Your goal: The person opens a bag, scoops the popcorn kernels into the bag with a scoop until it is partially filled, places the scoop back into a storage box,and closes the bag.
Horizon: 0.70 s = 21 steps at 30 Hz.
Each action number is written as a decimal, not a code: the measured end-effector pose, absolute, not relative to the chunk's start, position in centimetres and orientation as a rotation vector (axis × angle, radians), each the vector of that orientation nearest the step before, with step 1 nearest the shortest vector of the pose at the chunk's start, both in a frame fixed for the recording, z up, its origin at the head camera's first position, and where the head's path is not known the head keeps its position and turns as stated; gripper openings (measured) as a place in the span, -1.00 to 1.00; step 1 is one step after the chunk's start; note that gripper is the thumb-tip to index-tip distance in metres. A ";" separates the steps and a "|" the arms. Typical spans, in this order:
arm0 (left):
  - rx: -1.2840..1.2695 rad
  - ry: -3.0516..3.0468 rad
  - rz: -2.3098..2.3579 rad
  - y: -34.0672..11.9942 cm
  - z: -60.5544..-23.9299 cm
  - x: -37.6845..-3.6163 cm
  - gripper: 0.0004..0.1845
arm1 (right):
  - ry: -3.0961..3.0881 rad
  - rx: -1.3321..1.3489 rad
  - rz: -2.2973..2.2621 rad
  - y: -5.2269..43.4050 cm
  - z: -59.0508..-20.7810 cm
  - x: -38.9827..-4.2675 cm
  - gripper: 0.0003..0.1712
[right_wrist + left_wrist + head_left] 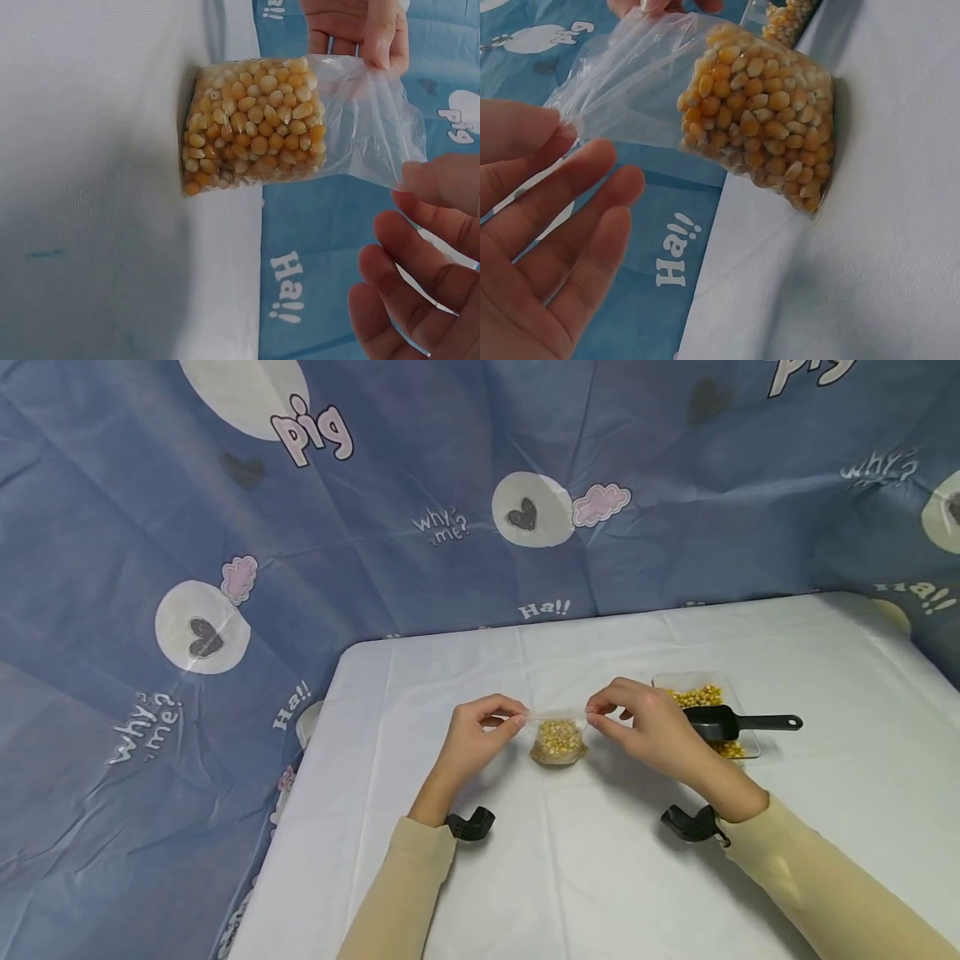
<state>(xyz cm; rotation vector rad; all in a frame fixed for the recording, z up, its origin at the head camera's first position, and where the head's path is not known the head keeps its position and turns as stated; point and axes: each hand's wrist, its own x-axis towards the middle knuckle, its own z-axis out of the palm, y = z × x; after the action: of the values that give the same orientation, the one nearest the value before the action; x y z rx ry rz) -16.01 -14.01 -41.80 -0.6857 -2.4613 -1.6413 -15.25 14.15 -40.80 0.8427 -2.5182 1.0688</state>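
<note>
At frame centre, the left hand (474, 739) and right hand (651, 727) are each pinching a top corner of the clear bag of corn kernels (558, 742), its base resting on the white worktop (570, 877). Farther right, a black scoop (738, 722) is lying across a kernel tray (678, 681).

Left of bag (558, 742): bare counter (420, 710) out to its edge
Right of bag: tray (738, 745) of corn with scoop (738, 723) across it, just behind right hand (652, 727)
Front: open counter between the forearms
Behind: bare counter, then the hanging cloth (450, 485) closes it off
</note>
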 end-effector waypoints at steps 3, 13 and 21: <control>-0.702 -2.453 -1.610 -13.9 -41.8 -16.0 -0.90 | -2.526 0.821 1.088 14.2 -40.7 -15.2 -0.85; -0.779 -2.479 -1.443 -13.6 -41.5 -16.0 -0.84 | -2.489 0.794 1.104 14.8 -40.3 -15.3 -0.78; -0.833 -2.465 -1.366 -13.7 -40.8 -15.6 -0.84 | -2.473 0.793 1.080 15.0 -39.2 -15.1 -0.76</control>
<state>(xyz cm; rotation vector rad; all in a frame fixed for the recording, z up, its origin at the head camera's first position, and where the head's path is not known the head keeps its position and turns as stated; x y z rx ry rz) -15.59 -13.66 -40.77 -0.8328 -2.4654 -1.3659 -15.10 14.97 -39.20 0.7932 -2.4732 1.0800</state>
